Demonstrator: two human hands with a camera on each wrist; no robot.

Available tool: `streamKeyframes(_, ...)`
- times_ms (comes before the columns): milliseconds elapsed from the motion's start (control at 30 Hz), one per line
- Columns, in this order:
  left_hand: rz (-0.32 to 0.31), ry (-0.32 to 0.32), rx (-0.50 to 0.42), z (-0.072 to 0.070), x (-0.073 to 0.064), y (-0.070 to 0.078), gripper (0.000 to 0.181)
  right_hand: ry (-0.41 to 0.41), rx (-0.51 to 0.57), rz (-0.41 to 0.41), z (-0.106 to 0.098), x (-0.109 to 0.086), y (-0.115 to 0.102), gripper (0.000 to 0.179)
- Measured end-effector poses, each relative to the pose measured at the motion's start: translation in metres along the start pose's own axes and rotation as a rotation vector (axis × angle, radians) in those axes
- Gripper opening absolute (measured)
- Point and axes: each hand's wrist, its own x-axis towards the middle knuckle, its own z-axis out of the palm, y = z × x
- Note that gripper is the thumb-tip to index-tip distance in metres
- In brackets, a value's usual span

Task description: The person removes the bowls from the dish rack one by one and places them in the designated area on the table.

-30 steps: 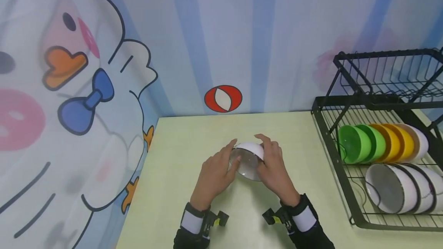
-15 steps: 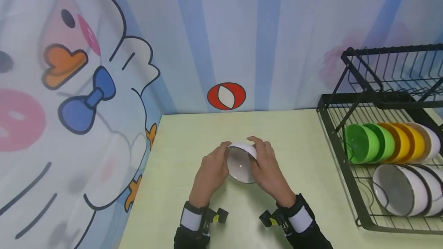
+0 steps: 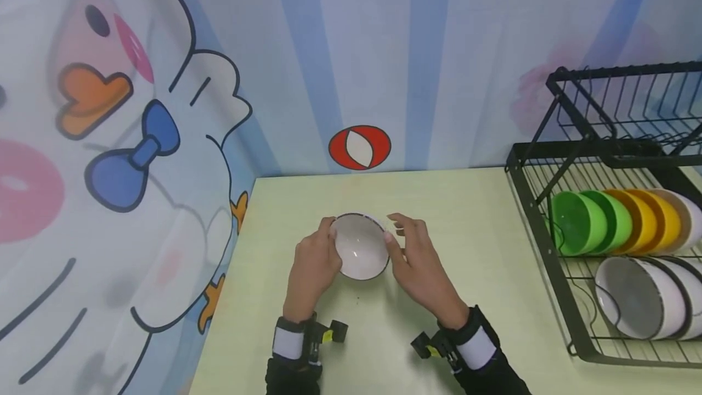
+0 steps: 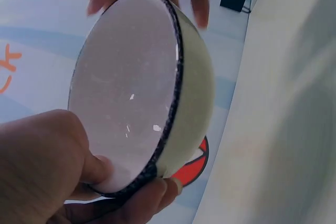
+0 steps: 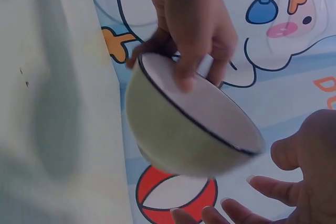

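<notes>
A white bowl (image 3: 361, 247) with a dark rim is held up above the table, tilted so its inside faces the head camera. My left hand (image 3: 314, 267) pinches its left edge; in the left wrist view the thumb (image 4: 100, 171) lies inside the bowl (image 4: 126, 87) and the fingers lie outside, under the rim. On the other side is my right hand (image 3: 419, 267), with thumb and fingers spread beside the rim. The right wrist view shows a small gap between that hand (image 5: 310, 182) and the bowl (image 5: 178, 124).
A black wire dish rack (image 3: 540, 249) stands on the right of the pale table (image 3: 296, 200). Its lower level holds green bowls (image 3: 578, 224), yellow bowls (image 3: 636, 221) and white bowls (image 3: 631, 297) on edge. Behind the table is a cartoon-printed wall (image 3: 373, 66).
The bowl has moved left with my left hand and turned so more of its inside shows. My right hand, earlier holding the bowl too, has let go.
</notes>
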Motion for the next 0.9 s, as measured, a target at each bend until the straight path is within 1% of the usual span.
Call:
streamKeyframes(200, -0.154, -0.01, -0.015, -0.007, 0.001, -0.021, 0.03, 0.015, -0.008, 0.026, -0.013, -0.002, -0.002, 0.048)
streamKeyframes(267, -0.195, -0.021, -0.018, -0.008, 0.002, -0.027, 0.031, 0.031, -0.008, 0.028, -0.019, -0.002, -0.002, 0.048)
streamKeyframes(433, -0.292, -0.092, -0.02, -0.005, 0.003, -0.039, 0.037, 0.074, -0.013, 0.037, -0.034, -0.001, 0.001, 0.048)
streamKeyframes(500, -0.336, -0.109, -0.021, -0.004, 0.003, -0.043, 0.039, 0.083, -0.02, 0.044, -0.039, -0.001, 0.002, 0.049)
streamKeyframes(733, -0.477, -0.104, -0.051, -0.001, -0.002, -0.054, 0.043, 0.107, -0.035, 0.054, -0.05, -0.001, 0.007, 0.047)
streamKeyframes(800, -0.507, -0.105, -0.042, -0.001, -0.003, -0.054, 0.043, 0.117, -0.041, 0.059, -0.053, -0.002, 0.008, 0.046)
streamKeyframes(900, -0.53, -0.075, 0.004, -0.004, -0.004, -0.054, 0.042, 0.129, -0.045, 0.061, -0.056, -0.002, 0.009, 0.045)
